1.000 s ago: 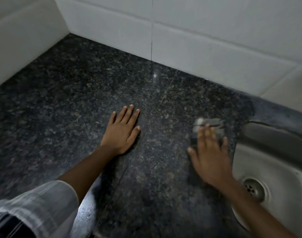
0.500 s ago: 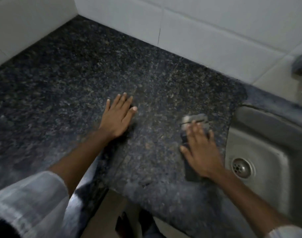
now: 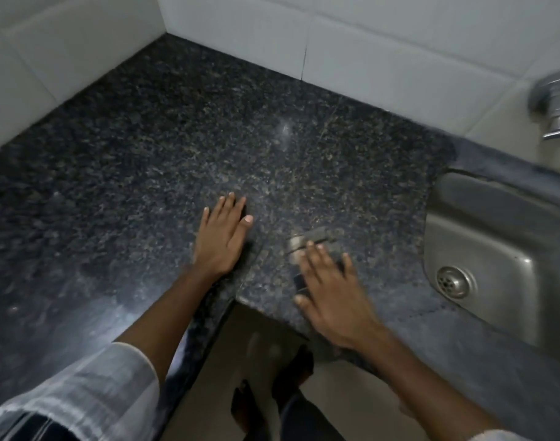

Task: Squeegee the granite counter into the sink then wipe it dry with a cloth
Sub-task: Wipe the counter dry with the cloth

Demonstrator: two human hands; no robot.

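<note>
The dark speckled granite counter [image 3: 176,154] fills most of the view. My left hand [image 3: 221,240] lies flat on it, fingers together and holding nothing. To its right, my right hand [image 3: 332,297] presses down on a small grey squeegee-like tool [image 3: 310,240]. The tool's pale head shows past my fingertips and a dark strip runs under my palm, but it is blurred. The steel sink [image 3: 482,198] is set into the counter to the right, a hand's width from my right hand.
White wall tiles [image 3: 367,43] close the back and left sides of the counter. A chrome tap [image 3: 555,103] sticks out at the top right above the sink, and the drain [image 3: 452,281] shows in the basin. The counter's front edge steps inward near my right wrist, with floor and feet [image 3: 291,377] below.
My right hand has slid with the tool leftward and toward the front edge, away from the sink. My left hand stays flat on the counter. The view has pulled back.
</note>
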